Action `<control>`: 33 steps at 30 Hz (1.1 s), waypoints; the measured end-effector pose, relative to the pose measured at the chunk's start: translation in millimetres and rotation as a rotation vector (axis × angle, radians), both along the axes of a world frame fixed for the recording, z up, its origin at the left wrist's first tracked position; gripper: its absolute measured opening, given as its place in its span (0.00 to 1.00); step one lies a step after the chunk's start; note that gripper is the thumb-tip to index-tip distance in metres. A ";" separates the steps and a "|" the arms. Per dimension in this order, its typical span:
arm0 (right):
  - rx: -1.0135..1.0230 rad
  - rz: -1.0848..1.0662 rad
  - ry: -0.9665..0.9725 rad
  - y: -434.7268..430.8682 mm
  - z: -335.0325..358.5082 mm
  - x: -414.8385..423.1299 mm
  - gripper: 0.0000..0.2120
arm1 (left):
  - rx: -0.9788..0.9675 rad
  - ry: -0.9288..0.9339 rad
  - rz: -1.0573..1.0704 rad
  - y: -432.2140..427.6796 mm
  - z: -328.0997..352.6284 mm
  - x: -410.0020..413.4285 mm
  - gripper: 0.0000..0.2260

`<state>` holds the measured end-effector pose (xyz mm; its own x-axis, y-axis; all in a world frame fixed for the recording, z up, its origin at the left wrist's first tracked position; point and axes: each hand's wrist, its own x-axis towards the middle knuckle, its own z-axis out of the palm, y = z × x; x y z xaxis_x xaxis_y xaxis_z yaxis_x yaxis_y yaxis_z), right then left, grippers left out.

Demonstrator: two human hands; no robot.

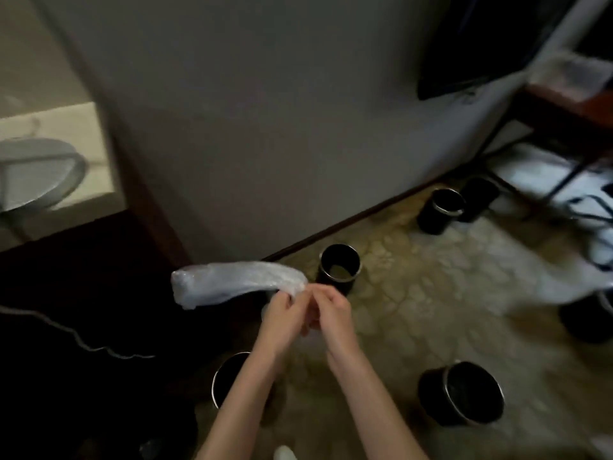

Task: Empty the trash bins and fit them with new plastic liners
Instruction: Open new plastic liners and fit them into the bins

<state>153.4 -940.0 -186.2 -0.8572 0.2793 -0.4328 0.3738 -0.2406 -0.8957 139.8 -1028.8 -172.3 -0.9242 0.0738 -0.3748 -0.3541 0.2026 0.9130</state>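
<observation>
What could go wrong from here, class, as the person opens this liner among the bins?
The liner is bunched between the left hand and right hand; pulling hard might tear it. The bin under the left arm stands close; a step could tip it. The cable lying at the left might trip someone.

Translucent white liner point(232, 283), black bins point(338, 267), beige cobble-patterned floor point(431, 277)

Black bin point(227, 376) partly behind the left forearm point(252, 376)

A grey cable point(99, 350) lies on dark floor point(66, 293) beside patterned carpet point(431, 277).
</observation>
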 end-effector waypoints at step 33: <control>-0.089 -0.727 -0.028 278.3 1.3 -187.3 0.08 | 0.086 -0.008 -0.707 314.6 -3.0 -250.8 0.17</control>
